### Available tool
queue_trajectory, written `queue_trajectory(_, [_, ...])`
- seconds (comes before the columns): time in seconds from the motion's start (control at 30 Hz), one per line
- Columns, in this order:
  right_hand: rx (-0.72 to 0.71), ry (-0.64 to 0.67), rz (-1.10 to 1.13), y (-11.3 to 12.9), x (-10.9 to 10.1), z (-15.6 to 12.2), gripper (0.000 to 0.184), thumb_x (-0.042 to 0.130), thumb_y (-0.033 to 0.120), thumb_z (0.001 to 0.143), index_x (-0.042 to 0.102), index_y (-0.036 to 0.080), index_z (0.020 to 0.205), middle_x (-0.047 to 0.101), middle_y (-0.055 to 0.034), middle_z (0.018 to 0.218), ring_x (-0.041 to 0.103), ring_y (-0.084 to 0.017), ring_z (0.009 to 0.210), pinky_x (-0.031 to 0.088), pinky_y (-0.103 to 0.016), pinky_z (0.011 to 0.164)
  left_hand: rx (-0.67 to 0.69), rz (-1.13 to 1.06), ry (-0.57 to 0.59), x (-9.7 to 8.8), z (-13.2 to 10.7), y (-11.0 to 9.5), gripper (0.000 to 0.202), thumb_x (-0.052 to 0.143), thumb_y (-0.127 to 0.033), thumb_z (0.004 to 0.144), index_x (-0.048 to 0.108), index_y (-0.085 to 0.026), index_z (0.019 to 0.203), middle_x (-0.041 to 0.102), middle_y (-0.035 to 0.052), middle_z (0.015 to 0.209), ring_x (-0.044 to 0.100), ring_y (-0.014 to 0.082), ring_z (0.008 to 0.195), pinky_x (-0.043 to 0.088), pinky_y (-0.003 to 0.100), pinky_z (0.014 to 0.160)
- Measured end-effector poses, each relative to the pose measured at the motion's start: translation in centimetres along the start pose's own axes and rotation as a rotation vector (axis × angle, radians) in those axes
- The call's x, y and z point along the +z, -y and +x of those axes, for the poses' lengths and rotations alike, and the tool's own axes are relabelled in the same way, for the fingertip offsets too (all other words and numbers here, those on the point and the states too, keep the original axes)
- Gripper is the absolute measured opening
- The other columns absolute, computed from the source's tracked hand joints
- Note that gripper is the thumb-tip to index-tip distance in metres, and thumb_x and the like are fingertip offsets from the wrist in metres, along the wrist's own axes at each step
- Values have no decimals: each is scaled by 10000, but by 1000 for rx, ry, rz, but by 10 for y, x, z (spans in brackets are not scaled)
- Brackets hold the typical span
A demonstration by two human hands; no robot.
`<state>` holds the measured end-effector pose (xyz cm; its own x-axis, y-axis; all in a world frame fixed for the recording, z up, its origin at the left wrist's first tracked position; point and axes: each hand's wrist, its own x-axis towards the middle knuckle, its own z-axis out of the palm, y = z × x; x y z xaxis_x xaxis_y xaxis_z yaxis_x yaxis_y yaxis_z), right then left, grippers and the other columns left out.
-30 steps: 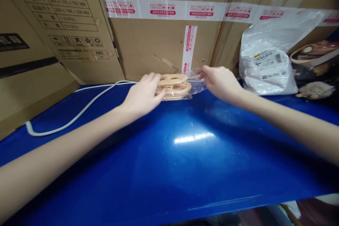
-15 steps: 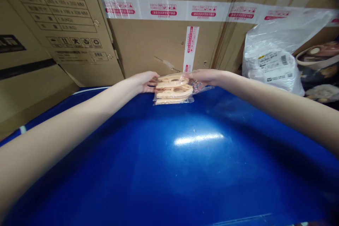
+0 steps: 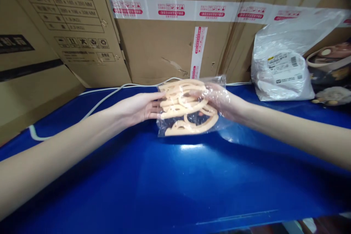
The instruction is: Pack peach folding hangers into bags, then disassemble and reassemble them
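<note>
A clear plastic bag of peach-coloured plastic pieces (image 3: 184, 111) is held up just above the blue table top (image 3: 175, 175), tilted toward me. My left hand (image 3: 137, 108) grips the bag's left edge, fingers curled onto it. My right hand (image 3: 222, 100) holds the right side, partly behind the clear film, its fingers closed on the bag.
Large taped cardboard boxes (image 3: 170, 29) wall off the back and left. A white cable (image 3: 90, 104) runs along the table's far left. At the back right lies a white plastic bag with a label (image 3: 282, 69), and beside it some brown and cream items (image 3: 329, 73).
Both hands have lifted the bag from the back of the table and brought it toward me, tilting it so its flat side faces up.
</note>
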<state>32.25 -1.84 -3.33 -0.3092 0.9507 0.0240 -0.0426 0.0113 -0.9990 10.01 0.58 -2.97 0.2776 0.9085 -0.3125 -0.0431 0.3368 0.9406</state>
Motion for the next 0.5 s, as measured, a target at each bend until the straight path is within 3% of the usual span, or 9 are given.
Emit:
queue_trajectory(0.13, [111, -53, 91, -15, 16, -31, 265, 742, 207, 810, 681, 186, 1067, 773, -90, 1075, 744, -223, 947, 627, -305, 775, -73, 91, 38, -13, -23, 16, 80, 729, -179, 859, 764, -115, 890, 760, 110, 883, 714, 167, 686, 591, 197, 483])
queue_trajectory(0.27, [175, -173, 87, -20, 20, -48, 441, 818, 184, 723, 612, 198, 1113, 755, -85, 1110, 746, -219, 918, 619, -288, 761, -91, 199, -50, -28, -36, 21, 153, 819, -212, 761, 785, -178, 906, 774, 84, 1043, 751, 198, 848, 570, 155, 455])
queue_trajectory(0.43, [236, -232, -11, -18, 15, -56, 315, 764, 246, 815, 580, 221, 1069, 746, -50, 1033, 739, -163, 811, 605, -238, 673, -26, 435, -307, -76, -58, -7, 109, 794, -215, 726, 775, -193, 831, 782, 59, 932, 750, 216, 815, 421, 99, 343])
queue_trajectory(0.5, [235, -235, -136, -16, 9, -55, 294, 759, 251, 817, 570, 222, 1041, 743, -29, 949, 728, -151, 747, 593, -228, 625, 28, 498, -371, -99, -71, -23, 93, 768, -225, 740, 764, -216, 833, 779, 29, 884, 743, 211, 796, 419, 100, 371])
